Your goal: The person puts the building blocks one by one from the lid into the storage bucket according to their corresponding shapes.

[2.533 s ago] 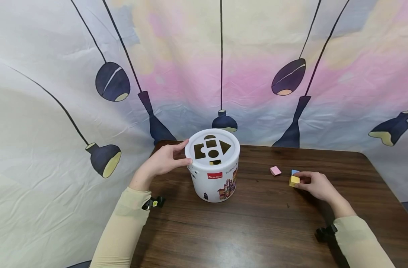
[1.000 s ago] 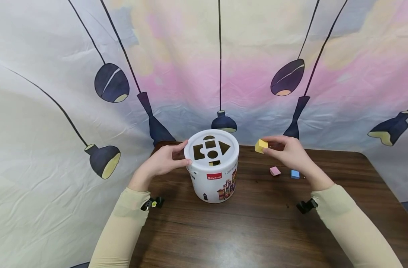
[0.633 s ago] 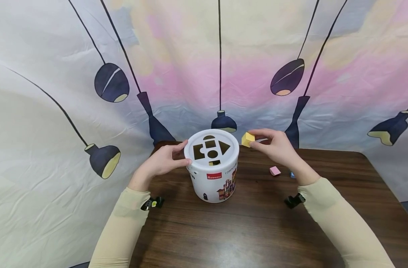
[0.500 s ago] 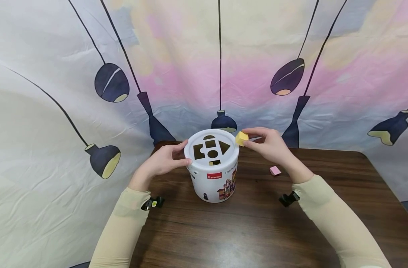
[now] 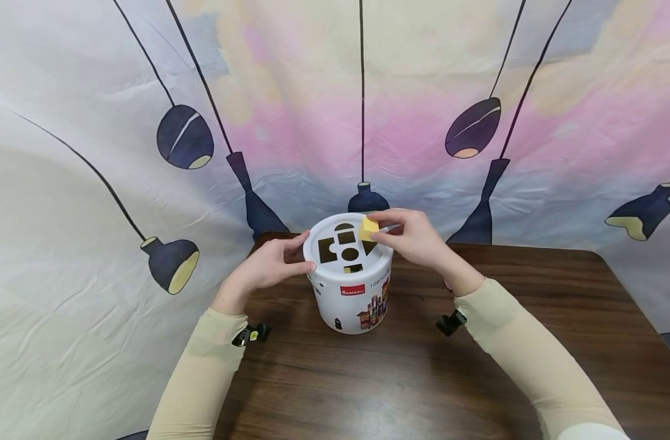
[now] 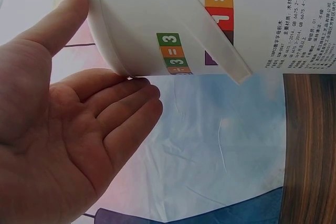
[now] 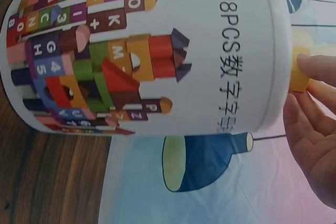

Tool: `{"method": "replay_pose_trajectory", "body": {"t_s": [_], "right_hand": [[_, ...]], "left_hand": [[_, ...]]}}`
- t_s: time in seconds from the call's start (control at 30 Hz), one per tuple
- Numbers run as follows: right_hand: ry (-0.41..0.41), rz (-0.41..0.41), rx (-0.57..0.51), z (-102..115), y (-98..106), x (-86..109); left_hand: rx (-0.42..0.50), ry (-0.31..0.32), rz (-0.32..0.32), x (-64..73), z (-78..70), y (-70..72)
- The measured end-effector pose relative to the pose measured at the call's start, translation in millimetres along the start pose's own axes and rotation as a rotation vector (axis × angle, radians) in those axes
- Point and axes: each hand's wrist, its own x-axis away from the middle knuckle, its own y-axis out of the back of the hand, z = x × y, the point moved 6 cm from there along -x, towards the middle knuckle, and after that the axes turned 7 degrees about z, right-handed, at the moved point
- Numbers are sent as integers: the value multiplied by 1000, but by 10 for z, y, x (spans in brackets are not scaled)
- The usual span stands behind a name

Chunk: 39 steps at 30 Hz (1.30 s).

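A white toy-block bucket (image 5: 329,308) stands upright on the table, its lid (image 5: 361,256) cut with several shaped holes. My left hand (image 5: 266,264) rests against the left of the rim, thumb and fingers spread; in the left wrist view the fingers (image 6: 123,109) are fairly straight, with their tips at the bucket's side. Between thumb and fingertips my right hand (image 5: 417,239) pinches a yellow block (image 5: 368,229), close over the lid's right part. The block partly covers the triangular hole (image 5: 370,247). From the right wrist view, the yellow block shows just past the bucket's rim.
The dark wooden table (image 5: 346,385) extends in front and to the right. Behind it hangs a cloth backdrop (image 5: 313,91) printed with lamps. Just a sliver of the pink block (image 5: 447,285) shows by my right wrist; the blue block is hidden behind my right arm.
My right hand has picked the yellow block up from the table at the right and carried it left over the lid. The left hand has stayed at the rim.
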Motion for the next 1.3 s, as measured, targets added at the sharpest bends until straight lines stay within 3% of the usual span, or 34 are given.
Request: {"method": "replay_pose_trajectory", "body": {"t_s": [0.7, 1.3], "right_hand": [[-34, 97, 70, 26, -291, -278], [-26, 163, 127, 46, -395, -391]], "left_hand": [[22, 7, 8, 13, -9, -11], [17, 10, 6, -9, 11, -12]]}}
